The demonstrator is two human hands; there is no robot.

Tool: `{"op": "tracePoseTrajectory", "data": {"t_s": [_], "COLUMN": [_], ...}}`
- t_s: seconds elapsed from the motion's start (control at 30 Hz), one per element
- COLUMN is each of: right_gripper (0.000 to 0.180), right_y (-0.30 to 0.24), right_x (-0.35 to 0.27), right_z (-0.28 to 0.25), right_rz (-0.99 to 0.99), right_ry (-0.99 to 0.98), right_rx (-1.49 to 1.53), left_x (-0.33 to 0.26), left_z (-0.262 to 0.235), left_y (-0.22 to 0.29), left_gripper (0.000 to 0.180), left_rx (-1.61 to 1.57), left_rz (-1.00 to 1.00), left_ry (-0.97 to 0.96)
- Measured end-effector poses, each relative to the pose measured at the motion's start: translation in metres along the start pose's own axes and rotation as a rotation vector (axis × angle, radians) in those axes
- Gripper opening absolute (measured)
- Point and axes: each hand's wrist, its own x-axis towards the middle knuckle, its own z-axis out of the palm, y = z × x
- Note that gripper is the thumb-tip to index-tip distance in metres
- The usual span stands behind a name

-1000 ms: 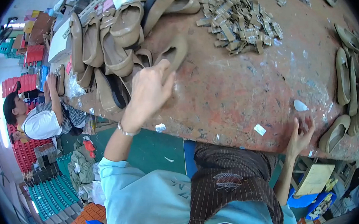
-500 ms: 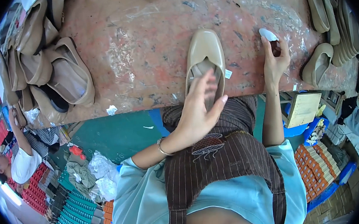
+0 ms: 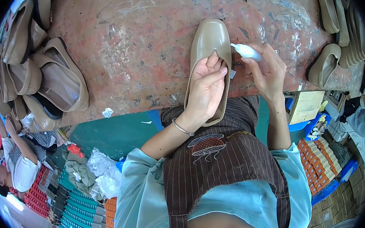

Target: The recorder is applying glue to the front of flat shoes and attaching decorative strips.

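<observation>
A glossy beige square-toed shoe lies on the worn table's near edge, toe pointing away and heel jutting over the edge. My left hand reaches into its opening, fingers bent and closed at the front edge of the upper; the fingertips are partly hidden inside. Right of the toe, my right hand holds a small white squeeze bottle. The bottle's narrow nozzle points left toward the shoe's side, with a slight gap between them.
Beige shoes pile up at the table's left, and a row of similar shoes stands at its right. A small paper scrap lies near the front edge. Another person is at the far left. Orange stacks sit low right.
My left hand has moved up into the shoe's opening and closed its fingers there. My right hand has brought the bottle left, close to the shoe, turning its nozzle toward it.
</observation>
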Motion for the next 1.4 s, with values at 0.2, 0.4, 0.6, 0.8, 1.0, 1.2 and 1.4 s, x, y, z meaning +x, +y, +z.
{"op": "tracePoseTrajectory", "data": {"t_s": [0.2,0.4,0.6,0.8,1.0,1.2,1.4], "right_gripper": [0.024,0.019,0.017,0.013,0.011,0.012,0.016], "right_y": [-0.006,-0.01,-0.012,-0.016,-0.021,-0.023,0.002], "right_x": [0.01,0.014,0.017,0.021,0.027,0.025,0.01], "right_z": [-0.002,-0.002,-0.003,-0.004,-0.005,-0.013,-0.022], "right_rz": [-0.12,-0.123,-0.136,-0.158,-0.175,-0.132,0.087], "right_ry": [-0.046,-0.115,-0.141,-0.155,-0.18,-0.191,-0.082], "right_rx": [-0.087,-0.145,-0.177,-0.185,-0.182,-0.208,-0.008], "left_x": [0.002,0.002,0.001,0.001,0.003,0.002,0.0], "left_z": [-0.002,-0.003,-0.001,-0.001,0.006,0.003,-0.004], "left_y": [0.0,-0.002,-0.001,-0.001,0.002,0.002,0.002], "left_gripper": [0.037,0.04,0.042,0.038,0.04,0.046,0.043], "left_rx": [-0.016,-0.006,0.002,0.024,0.047,0.038,-0.006], "left_rz": [0.001,0.004,0.009,0.008,0.013,-0.016,-0.021], "left_ry": [0.029,0.041,0.039,0.022,0.002,0.028,0.039]}}
